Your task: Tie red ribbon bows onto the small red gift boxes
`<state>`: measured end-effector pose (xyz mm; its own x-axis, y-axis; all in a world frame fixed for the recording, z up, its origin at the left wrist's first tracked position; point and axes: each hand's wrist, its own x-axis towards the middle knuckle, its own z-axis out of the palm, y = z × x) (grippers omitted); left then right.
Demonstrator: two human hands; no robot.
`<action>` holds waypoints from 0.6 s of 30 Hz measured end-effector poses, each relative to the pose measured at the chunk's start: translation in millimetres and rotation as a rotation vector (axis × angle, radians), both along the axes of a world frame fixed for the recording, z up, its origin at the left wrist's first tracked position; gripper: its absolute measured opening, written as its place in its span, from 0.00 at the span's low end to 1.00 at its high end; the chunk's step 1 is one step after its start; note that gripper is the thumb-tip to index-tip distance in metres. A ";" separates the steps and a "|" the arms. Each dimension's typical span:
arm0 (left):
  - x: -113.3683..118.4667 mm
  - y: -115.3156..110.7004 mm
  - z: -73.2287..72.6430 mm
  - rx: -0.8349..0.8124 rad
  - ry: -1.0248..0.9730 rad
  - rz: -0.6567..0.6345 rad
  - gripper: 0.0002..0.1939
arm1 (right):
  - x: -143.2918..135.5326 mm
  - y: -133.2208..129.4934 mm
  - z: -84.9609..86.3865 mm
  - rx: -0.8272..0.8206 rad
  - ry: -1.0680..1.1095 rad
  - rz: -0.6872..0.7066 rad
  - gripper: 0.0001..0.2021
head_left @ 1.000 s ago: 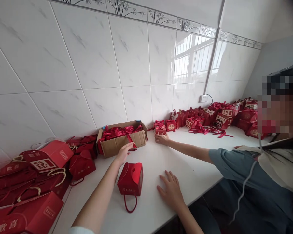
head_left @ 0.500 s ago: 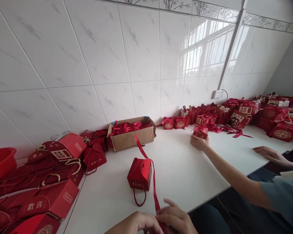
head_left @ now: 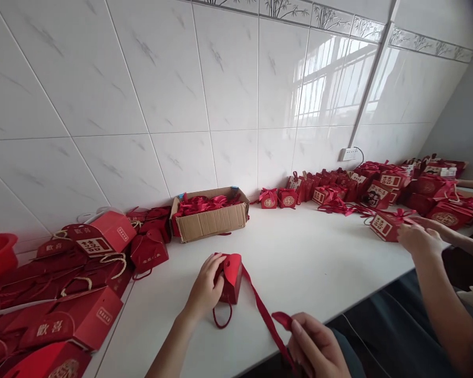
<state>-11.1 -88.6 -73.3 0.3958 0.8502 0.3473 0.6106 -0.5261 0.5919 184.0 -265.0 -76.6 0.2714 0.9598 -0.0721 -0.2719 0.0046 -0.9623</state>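
A small red gift box (head_left: 233,278) stands on the white table in front of me, with a dark red cord loop (head_left: 222,324) hanging at its near side. My left hand (head_left: 205,289) grips the box from the left, its fingers curled over the top edge and part of the lid. Near the table's front edge, my right hand (head_left: 316,346) is closed on a red ribbon (head_left: 263,308), pinching it with the free tip sticking out to the left. The ribbon stretches from beside the box's right side down to this hand.
Behind the box, a cardboard carton (head_left: 212,224) holds red ribbons. Red boxes (head_left: 76,320) pile up on the left beside a red basin (head_left: 0,258). Along the wall stand more red boxes (head_left: 287,198). At the right, another person's hands (head_left: 421,239) hold a red box (head_left: 384,226).
My left hand has moved from the ribbon up onto the box. My right hand has shifted right, drawing the ribbon with it. The other person's box has moved right.
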 end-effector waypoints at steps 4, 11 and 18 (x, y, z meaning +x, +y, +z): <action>1.0 -11.2 4.8 -0.075 -0.002 -0.016 0.20 | 16.0 2.1 14.6 0.018 -0.107 -0.026 0.20; 0.8 -56.8 16.5 -0.156 -0.035 -0.112 0.18 | -4.4 25.0 12.6 0.038 -0.342 0.048 0.21; 4.7 -66.6 15.3 -0.104 -0.076 -0.079 0.14 | -18.0 44.9 2.9 -0.015 -0.512 -0.024 0.22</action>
